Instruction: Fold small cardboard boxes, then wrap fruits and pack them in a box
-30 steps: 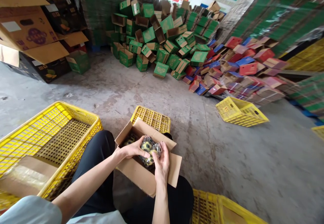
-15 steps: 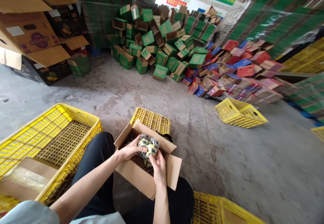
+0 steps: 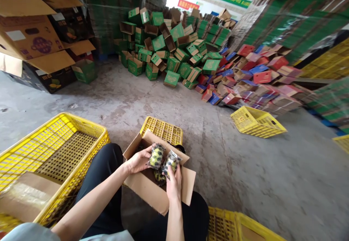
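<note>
My left hand (image 3: 140, 160) is closed on a clear-wrapped packet with a yellow-green and black spotted pattern (image 3: 156, 156). A second spotted packet (image 3: 171, 164) of the same look is gripped in my right hand (image 3: 173, 183), its thumb across the front. Both packets are above an open cardboard box (image 3: 147, 193) with its flaps spread, apart from each other at the top. Deeper in the box lies another spotted packet (image 3: 159, 176), partly hidden by my hands. What is inside the wrappers I cannot tell.
Yellow crates stand at my left (image 3: 58, 124), under the box's far side (image 3: 163, 129), at lower right (image 3: 231, 223) and further right on the floor (image 3: 256, 121). Heaps of green boxes (image 3: 171, 77) and red-and-blue boxes (image 3: 261, 76) lie ahead. Large cartons (image 3: 40, 37) are stacked at left.
The packets, held close together before, are now drawn apart, one in each hand. My right hand has shifted slightly right, and the view has turned a little.
</note>
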Demonstrator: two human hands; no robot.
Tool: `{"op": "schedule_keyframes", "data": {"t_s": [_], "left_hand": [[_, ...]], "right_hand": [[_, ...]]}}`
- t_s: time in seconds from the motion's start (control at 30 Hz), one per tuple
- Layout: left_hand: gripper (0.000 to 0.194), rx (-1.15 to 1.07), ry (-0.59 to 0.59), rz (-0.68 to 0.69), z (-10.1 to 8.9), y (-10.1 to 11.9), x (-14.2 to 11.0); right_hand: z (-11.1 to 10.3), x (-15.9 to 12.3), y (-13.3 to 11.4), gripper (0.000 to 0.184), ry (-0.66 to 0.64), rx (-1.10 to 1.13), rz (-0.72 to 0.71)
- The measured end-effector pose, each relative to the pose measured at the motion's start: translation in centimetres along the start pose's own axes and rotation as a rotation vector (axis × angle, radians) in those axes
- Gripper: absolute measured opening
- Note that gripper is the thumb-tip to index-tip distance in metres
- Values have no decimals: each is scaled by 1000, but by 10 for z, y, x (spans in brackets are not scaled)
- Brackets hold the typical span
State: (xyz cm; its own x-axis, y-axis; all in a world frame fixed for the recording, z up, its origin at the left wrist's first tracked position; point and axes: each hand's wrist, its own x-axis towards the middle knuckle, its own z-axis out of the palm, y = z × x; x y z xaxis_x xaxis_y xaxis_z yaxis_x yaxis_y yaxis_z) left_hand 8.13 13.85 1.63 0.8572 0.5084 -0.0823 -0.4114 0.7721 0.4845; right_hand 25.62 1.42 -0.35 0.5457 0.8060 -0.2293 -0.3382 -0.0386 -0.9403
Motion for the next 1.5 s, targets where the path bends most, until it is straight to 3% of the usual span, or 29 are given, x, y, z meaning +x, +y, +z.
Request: {"op": "schedule_keyframes", "data": {"t_s": [0.13, 0.23, 0.43, 0.67, 1.07, 1.23, 1.33, 1.5], "left_hand": [[61, 50, 85, 40, 1, -1, -1], [63, 75, 73, 54, -1, -3, 1], [62, 160, 100, 69, -3, -9, 8], [66, 272, 145, 41, -1, -12, 10], [80, 375, 134, 48, 3, -15, 4], [82, 215, 165, -43, 0, -14, 6], [97, 169, 121, 29, -2, -13, 4], [98, 168, 73, 86, -1, -13, -3]], "right_hand": [[-2, -2, -5, 48, -68, 255, 141], [-2, -2, -7, 42, -95, 279, 143], [6, -7, -14, 59, -189, 174, 65], [10, -8, -18, 63, -244, 117, 34], [10, -4, -13, 77, -15, 70, -28], [5, -3, -10, 73, -12, 158, 61], [4, -4, -11, 70, -36, 192, 88], [6, -8, -12, 71, 20, 139, 66]]}}
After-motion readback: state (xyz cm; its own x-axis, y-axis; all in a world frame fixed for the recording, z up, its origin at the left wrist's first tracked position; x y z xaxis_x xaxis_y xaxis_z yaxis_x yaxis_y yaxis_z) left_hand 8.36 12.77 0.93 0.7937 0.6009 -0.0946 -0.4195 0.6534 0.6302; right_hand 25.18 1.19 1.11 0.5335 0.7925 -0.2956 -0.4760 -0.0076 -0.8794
